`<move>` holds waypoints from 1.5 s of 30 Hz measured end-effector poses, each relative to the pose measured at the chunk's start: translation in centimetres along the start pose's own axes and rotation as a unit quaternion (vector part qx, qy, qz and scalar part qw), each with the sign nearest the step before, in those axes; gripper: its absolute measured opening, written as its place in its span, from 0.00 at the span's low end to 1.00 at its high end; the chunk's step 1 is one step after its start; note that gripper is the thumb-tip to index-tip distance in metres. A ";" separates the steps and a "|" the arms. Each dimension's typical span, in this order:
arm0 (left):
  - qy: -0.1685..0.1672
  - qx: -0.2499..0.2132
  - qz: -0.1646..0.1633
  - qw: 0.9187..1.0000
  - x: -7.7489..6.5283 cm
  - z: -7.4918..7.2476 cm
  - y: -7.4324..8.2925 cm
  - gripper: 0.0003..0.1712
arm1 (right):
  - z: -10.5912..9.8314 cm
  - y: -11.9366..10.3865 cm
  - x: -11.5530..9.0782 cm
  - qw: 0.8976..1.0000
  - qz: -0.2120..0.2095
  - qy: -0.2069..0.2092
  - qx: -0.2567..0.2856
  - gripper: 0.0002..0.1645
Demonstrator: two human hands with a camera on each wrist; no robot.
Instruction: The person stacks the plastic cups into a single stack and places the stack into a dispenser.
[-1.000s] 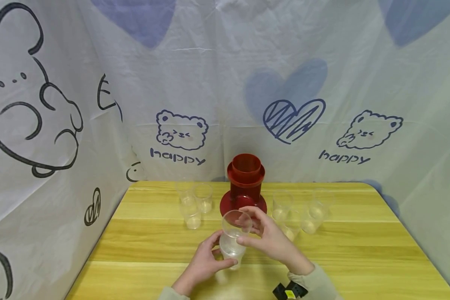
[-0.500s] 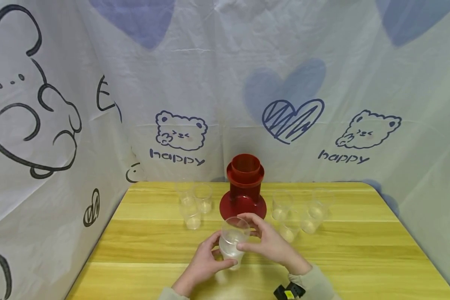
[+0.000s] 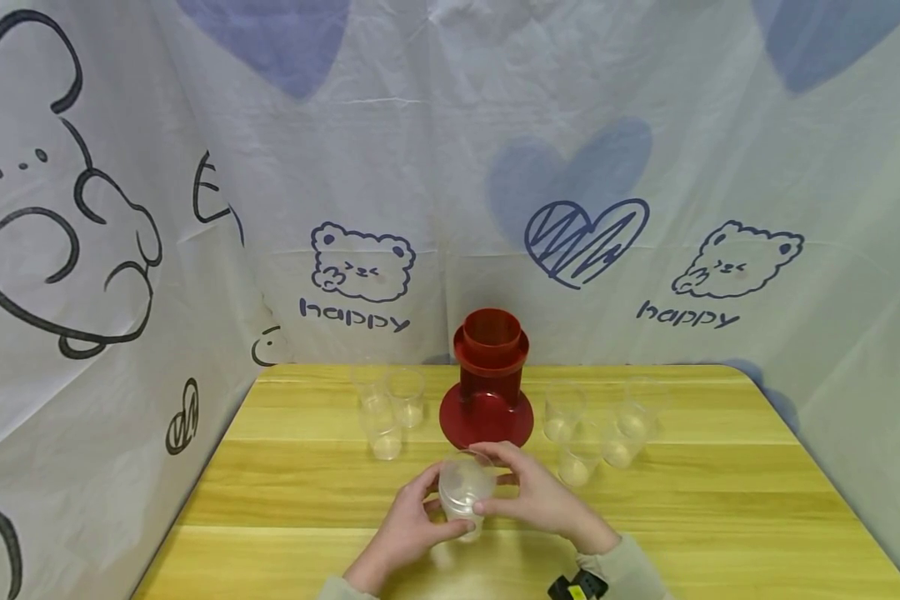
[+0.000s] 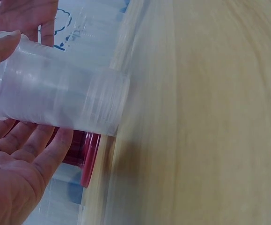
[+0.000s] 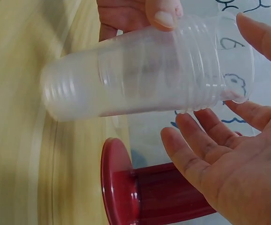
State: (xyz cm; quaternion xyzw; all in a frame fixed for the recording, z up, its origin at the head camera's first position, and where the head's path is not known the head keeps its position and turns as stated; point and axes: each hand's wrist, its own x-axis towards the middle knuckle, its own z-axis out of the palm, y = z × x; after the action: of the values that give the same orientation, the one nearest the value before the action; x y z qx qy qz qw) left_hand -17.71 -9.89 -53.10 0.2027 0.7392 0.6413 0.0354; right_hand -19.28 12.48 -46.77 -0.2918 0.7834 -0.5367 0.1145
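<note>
In the head view a stack of nested clear plastic cups (image 3: 461,510) stands upright near the middle of the table, between both hands. My left hand (image 3: 412,517) grips the stack's side with thumb and fingers spread round it. With its thumb and fingers around the rim, my right hand (image 3: 532,498) holds the top cup (image 3: 468,477), which sits inside the stack. From the right wrist, several rims (image 5: 198,65) show close together, with the top cup's rim a little beyond them. The left wrist view shows the stack's ridged base (image 4: 105,101) right at the wooden surface.
Behind the hands stands a red holder (image 3: 487,417) with a round base and open top. Several clear cups (image 3: 386,437) stand at the back left of the wooden table (image 3: 285,500); several more cups (image 3: 576,467) stand at the right. A printed cloth (image 3: 465,167) hangs behind.
My right hand has moved down with the top cup, which has sunk deeper into the stack. The left hand stays in place round the stack.
</note>
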 end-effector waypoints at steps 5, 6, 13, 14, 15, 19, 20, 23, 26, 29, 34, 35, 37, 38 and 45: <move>-0.001 0.003 -0.004 1.000 -0.1 0.0 0.2 0.42 | 0.2 0.3 0.0 1.000 0.000 -0.002 0.002 0.39; -0.001 0.003 -0.005 1.000 -0.1 0.0 0.2 0.42 | 0.2 0.4 0.0 1.000 0.000 -0.002 0.004 0.39; -0.008 0.002 -0.002 1.000 -0.1 0.0 0.3 0.43 | 0.3 0.6 -0.1 0.999 0.019 0.001 0.029 0.38; -0.009 0.001 -0.004 1.000 -0.1 -0.1 0.3 0.43 | 0.3 0.6 -0.1 0.999 0.021 0.001 0.033 0.38; -0.009 0.001 -0.005 1.000 -0.1 -0.1 0.2 0.43 | 0.3 0.6 -0.1 0.999 0.022 0.001 0.036 0.37; -0.009 0.004 -0.005 1.000 -0.1 -0.1 0.0 0.43 | 0.3 0.7 -0.2 0.999 0.025 0.000 0.042 0.36; -0.008 0.005 -0.004 1.000 -0.1 -0.1 0.0 0.43 | 0.3 0.7 -0.2 0.999 0.025 -0.001 0.042 0.36; -0.009 0.006 -0.002 1.000 -0.1 -0.1 0.0 0.42 | 0.3 0.8 -0.2 0.999 0.024 -0.001 0.041 0.36; -0.011 0.006 0.000 1.000 -0.1 -0.1 0.1 0.42 | 0.4 1.0 -0.2 0.999 0.023 -0.001 0.041 0.36; -0.013 0.004 0.000 1.000 -0.1 -0.1 0.1 0.41 | 0.4 1.1 -0.2 0.999 0.022 -0.002 0.039 0.36; -0.017 0.001 0.005 1.000 0.0 -0.1 0.0 0.42 | 0.4 1.1 -0.3 0.999 0.019 -0.004 0.027 0.36; -0.017 0.002 0.008 1.000 0.0 -0.1 0.0 0.42 | 0.5 1.1 -0.3 1.000 0.018 -0.004 0.025 0.36; -0.020 0.000 0.009 1.000 0.0 -0.2 0.0 0.43 | 0.5 1.1 -0.4 1.000 0.015 -0.005 0.021 0.37; -0.022 0.001 0.009 1.000 0.0 -0.3 -0.1 0.43 | 0.5 1.1 -0.4 1.000 0.014 -0.005 0.019 0.37; -0.023 0.004 0.007 1.000 0.1 -0.4 -0.1 0.41 | 0.5 0.8 -0.5 1.000 0.015 -0.008 0.016 0.38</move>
State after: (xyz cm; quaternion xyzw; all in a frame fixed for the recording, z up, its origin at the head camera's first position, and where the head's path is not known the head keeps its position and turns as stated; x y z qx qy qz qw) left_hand -17.92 -10.24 -53.11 0.2224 0.7396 0.6335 0.0468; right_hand -18.85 12.59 -47.78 -0.2829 0.7781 -0.5447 0.1332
